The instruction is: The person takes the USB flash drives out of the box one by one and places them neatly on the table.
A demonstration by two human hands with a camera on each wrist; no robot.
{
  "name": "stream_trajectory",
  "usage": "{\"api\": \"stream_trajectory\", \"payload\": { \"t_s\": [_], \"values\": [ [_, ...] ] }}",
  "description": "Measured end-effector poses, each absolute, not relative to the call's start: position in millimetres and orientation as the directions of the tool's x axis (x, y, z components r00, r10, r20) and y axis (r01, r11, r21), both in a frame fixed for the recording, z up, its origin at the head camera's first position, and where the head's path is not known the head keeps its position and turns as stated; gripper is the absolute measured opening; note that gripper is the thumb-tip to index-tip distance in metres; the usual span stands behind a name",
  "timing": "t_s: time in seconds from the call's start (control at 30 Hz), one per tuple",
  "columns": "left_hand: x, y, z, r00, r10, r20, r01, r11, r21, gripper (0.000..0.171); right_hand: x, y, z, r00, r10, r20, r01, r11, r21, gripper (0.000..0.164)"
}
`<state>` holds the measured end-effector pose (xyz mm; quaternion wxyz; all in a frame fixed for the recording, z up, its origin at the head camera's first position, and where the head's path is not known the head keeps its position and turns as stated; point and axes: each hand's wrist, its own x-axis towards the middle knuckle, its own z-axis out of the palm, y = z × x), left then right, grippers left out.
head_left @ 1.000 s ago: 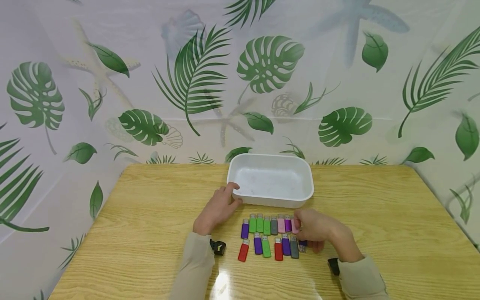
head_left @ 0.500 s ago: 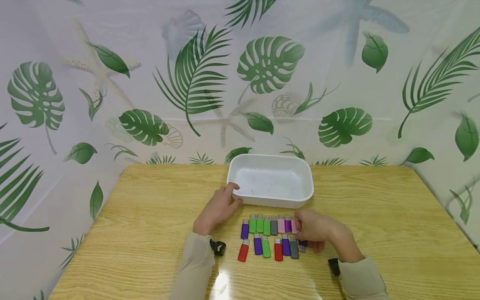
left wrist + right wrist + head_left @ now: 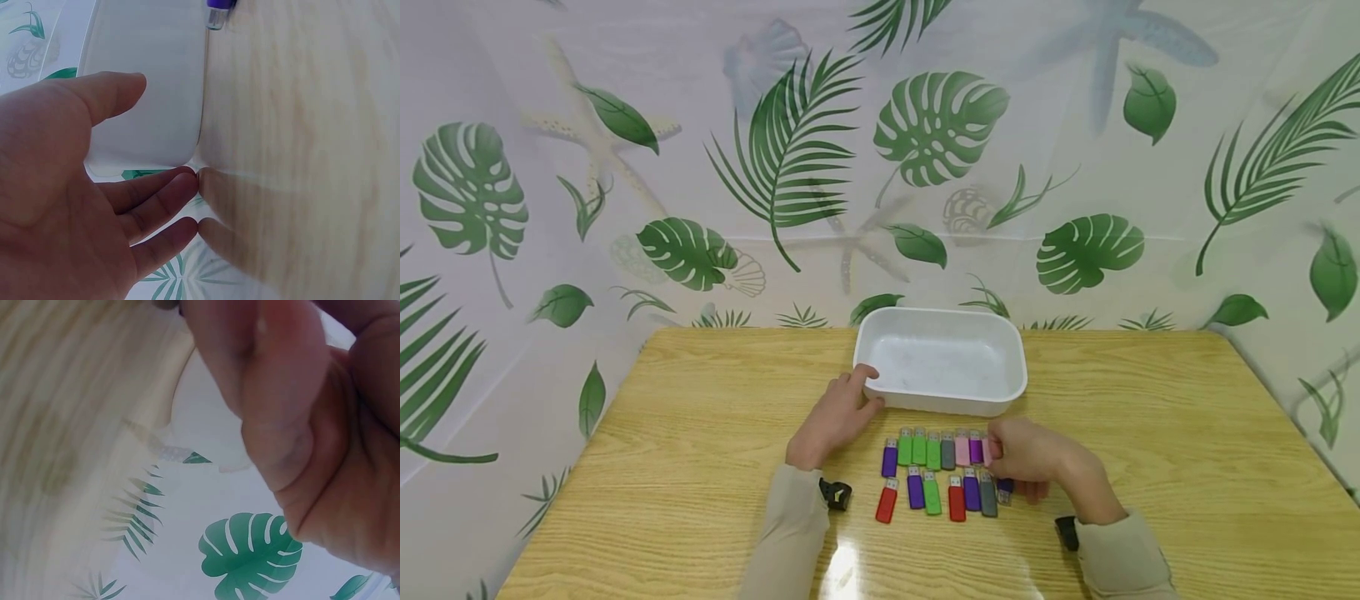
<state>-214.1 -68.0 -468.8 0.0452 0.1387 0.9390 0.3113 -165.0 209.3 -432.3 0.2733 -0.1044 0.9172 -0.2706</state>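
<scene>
My right hand (image 3: 1033,454) pinches a pink USB flash drive (image 3: 987,450) at the right end of the upper row of drives; the fingers cover most of it. Beside it lie a magenta drive (image 3: 976,450) and another pink drive (image 3: 962,451). A dark blue drive (image 3: 1004,486), turned the other way, sits partly under that hand. In the right wrist view, curled fingers (image 3: 281,394) hide the held drive. My left hand (image 3: 838,414) rests at the front left corner of a white plastic bin (image 3: 940,398), its fingers (image 3: 164,206) fairly straight, the thumb by the wall.
Farther left in the upper row are a grey drive (image 3: 948,452), several green drives (image 3: 919,448) and a purple drive (image 3: 890,458). A looser lower row includes a red drive (image 3: 957,502) and a grey drive (image 3: 988,496). Leaf-printed cloth (image 3: 820,283) surrounds the wooden table (image 3: 700,467).
My right hand has shifted very slightly left at the pink flash drive. The left hand, the bin and the other drives stay in place.
</scene>
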Motion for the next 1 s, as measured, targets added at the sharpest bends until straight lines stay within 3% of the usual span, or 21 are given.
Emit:
{"api": "stream_trajectory", "payload": {
  "t_s": [0.7,1.0],
  "values": [
    [-213.8,-67.2,-466.4,-0.959,0.285,-0.001,0.225,0.761,0.608,0.037,-166.7,213.1,-431.0,-0.833,-0.327,-0.445,-0.022,0.824,-0.566,0.017],
    [-214.4,-68.1,-467.9,-0.960,0.280,-0.016,0.213,0.765,0.608,0.040,-169.8,213.8,-431.9,-0.859,-0.353,-0.371,-0.093,0.820,-0.565,0.016]
  ]
}}
